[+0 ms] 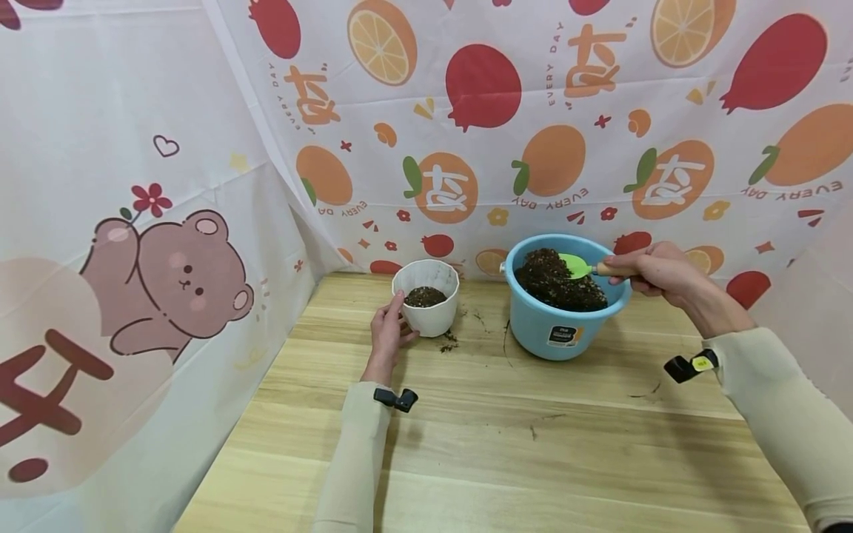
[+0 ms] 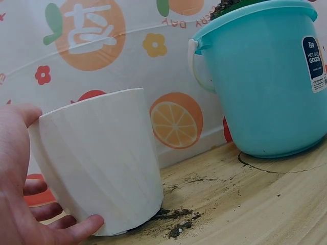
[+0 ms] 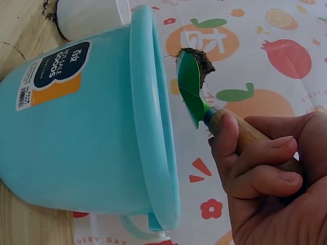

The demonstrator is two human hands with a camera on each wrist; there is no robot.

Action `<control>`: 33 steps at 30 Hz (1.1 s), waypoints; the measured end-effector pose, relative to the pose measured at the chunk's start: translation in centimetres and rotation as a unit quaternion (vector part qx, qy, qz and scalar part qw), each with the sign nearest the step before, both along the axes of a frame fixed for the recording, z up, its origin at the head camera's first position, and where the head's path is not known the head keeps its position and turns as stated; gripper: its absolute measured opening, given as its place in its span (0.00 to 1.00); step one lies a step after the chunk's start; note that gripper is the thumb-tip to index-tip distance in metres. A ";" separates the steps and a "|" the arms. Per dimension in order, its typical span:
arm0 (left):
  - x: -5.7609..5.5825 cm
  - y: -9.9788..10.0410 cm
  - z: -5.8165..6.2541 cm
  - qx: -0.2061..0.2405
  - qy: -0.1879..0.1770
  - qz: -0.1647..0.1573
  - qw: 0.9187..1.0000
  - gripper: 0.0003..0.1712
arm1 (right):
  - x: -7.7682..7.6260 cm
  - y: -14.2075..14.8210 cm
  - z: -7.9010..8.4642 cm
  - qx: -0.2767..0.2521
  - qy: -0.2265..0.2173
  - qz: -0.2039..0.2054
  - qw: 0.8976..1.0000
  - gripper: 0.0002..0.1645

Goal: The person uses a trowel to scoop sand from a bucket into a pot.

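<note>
In the head view, the left hand (image 1: 386, 333) holds a white flowerpot (image 1: 433, 320) at its left side. One digit reaches its rim and another rests low on its wall, as the left wrist view shows. Dark soil (image 1: 425, 297) lies inside the pot. The right hand (image 1: 656, 272) grips the wooden handle of a small trowel (image 1: 576, 266) with a green blade. That blade is over the blue bucket (image 1: 560, 344), which holds a heap of dark soil (image 1: 549, 277). In the right wrist view, a clump of soil (image 3: 205, 66) sits on the trowel's blade, above the bucket's rim.
Crumbs of soil (image 1: 449, 342) lie on the wooden table (image 1: 466, 444) beside the pot, and thin dark strands are scattered farther right. A fruit-printed cloth (image 1: 493, 163) hangs behind. To the left hangs a cloth with a bear (image 1: 189, 274).
</note>
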State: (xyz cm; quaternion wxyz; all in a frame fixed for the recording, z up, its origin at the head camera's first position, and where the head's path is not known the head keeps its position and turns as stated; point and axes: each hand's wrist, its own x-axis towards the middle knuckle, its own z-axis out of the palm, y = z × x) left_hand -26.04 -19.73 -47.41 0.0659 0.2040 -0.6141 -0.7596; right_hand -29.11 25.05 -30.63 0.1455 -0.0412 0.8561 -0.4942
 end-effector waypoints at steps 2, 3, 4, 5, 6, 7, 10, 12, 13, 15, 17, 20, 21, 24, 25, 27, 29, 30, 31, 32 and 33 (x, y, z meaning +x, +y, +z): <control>0.0 -0.1 0.1 0.005 -0.002 -0.005 1.000 0.46 | 0.0 0.0 0.1 -0.001 -0.002 0.000 1.000 0.18; 0.2 -0.1 0.5 0.005 -0.003 -0.007 1.000 0.45 | -0.1 -0.1 0.2 -0.001 -0.002 -0.001 1.000 0.19; 0.3 -0.1 0.8 0.006 -0.004 -0.010 1.000 0.44 | -0.1 -0.1 0.2 -0.001 -0.004 -0.001 1.000 0.18; 0.3 -0.2 0.9 0.006 -0.005 -0.013 1.000 0.43 | -0.2 -0.1 0.3 -0.002 -0.006 -0.001 1.000 0.19; 0.3 -0.2 1.0 0.009 -0.006 -0.015 1.000 0.43 | -0.3 -0.1 0.3 -0.003 -0.008 -0.001 1.000 0.19; 0.3 -0.3 1.0 0.011 -0.007 -0.017 1.000 0.42 | -0.3 -0.2 0.3 -0.005 -0.011 -0.001 1.000 0.19; 0.1 -0.3 0.7 0.011 -0.007 -0.014 1.000 0.43 | -0.5 -0.3 0.3 -0.006 -0.014 -0.002 1.000 0.19; 0.0 -0.3 0.3 0.012 -0.006 -0.009 1.000 0.45 | -0.5 -0.4 0.3 -0.004 -0.011 -0.003 1.000 0.20; -0.1 -0.3 0.2 0.011 -0.005 -0.007 1.000 0.45 | -0.5 -0.6 0.4 -0.002 -0.010 -0.004 1.000 0.20; -0.1 -0.2 0.2 0.008 -0.005 -0.004 1.000 0.46 | -0.5 -0.7 0.5 0.002 -0.006 -0.003 1.000 0.20; -0.1 -0.2 0.2 0.005 -0.004 -0.001 1.000 0.46 | -0.5 -0.9 0.6 0.004 -0.002 -0.002 1.000 0.22; 0.0 -0.1 0.2 0.000 -0.002 0.000 1.000 0.46 | -0.6 -1.3 0.7 -0.001 -0.002 0.000 1.000 0.24; 0.0 -0.1 0.2 0.000 -0.002 0.000 1.000 0.46 | -0.6 -1.4 0.7 -0.005 -0.003 0.001 1.000 0.24; -0.1 -0.1 0.1 -0.001 0.000 0.000 1.000 0.46 | -0.8 -1.8 0.9 -0.016 -0.008 0.001 1.000 0.24; -0.1 -0.1 0.1 -0.001 -0.001 0.000 1.000 0.46 | -0.8 -1.9 0.9 -0.019 -0.008 0.003 1.000 0.24; -0.1 -0.1 0.1 0.001 -0.001 0.002 1.000 0.46 | -1.0 -2.2 1.0 -0.020 -0.008 0.005 1.000 0.23; 0.0 -0.2 0.0 0.003 -0.002 0.002 1.000 0.46 | -1.1 -2.5 1.0 -0.019 -0.009 0.005 1.000 0.23; 0.0 -0.2 0.1 0.004 -0.003 0.002 1.000 0.46 | -1.1 -2.6 1.1 -0.019 -0.008 0.006 1.000 0.23; 0.0 -0.2 0.1 0.005 -0.004 0.002 1.000 0.46 | -1.1 -2.8 1.1 -0.019 -0.008 0.006 1.000 0.23; 0.0 -0.2 0.1 0.006 -0.005 0.002 1.000 0.46 | -1.2 -2.9 1.2 -0.021 -0.009 0.005 1.000 0.23; 0.0 -0.2 0.1 0.007 -0.006 0.001 1.000 0.46 | -1.2 -3.0 1.2 -0.023 -0.010 0.004 1.000 0.23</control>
